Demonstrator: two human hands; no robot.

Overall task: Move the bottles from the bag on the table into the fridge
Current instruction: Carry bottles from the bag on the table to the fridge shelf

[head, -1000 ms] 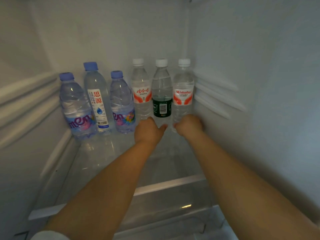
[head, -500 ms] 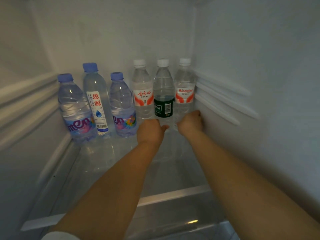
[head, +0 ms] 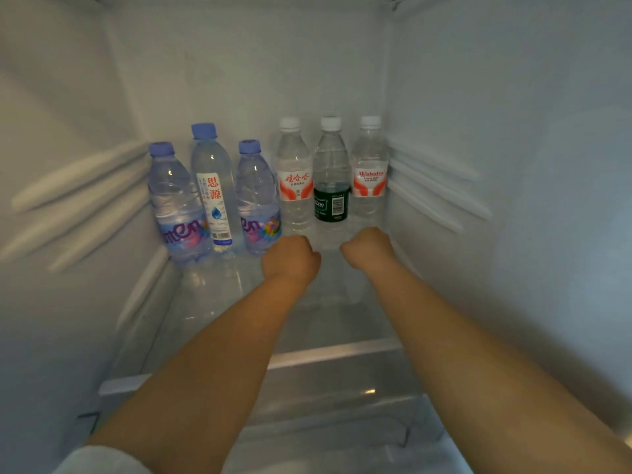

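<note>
Here's the white fridge interior [head: 239, 70], pale walls with ribbed shelf rails on both sides, and the clear glass shelf [head: 212, 313] running to the back wall, where six water bottles stand upright in a row, none in either hand. Both bare forearms reach deep in over the shelf. Tallest on the blue side is the blue-capped clear bottle with a white label and red Chinese characters [head: 212, 186], flanked by the left blue-capped bottle with a purple floral label [head: 178, 206] and its twin, the second blue-capped purple-label bottle [head: 257, 200]. Then the white caps: the clear bottle with a red-and-white Chinese label [head: 294, 179], the clear bottle with a dark green label [head: 331, 186], and in the right corner the clear bottle with a red-and-white Wahaha label [head: 369, 176]. The left hand [head: 290, 260] sits curled into a fist just before the red-and-white Chinese one, gripping nothing; the right hand [head: 367, 248] is likewise clenched low by the Wahaha bottle, fingers hidden, contact unclear
</note>
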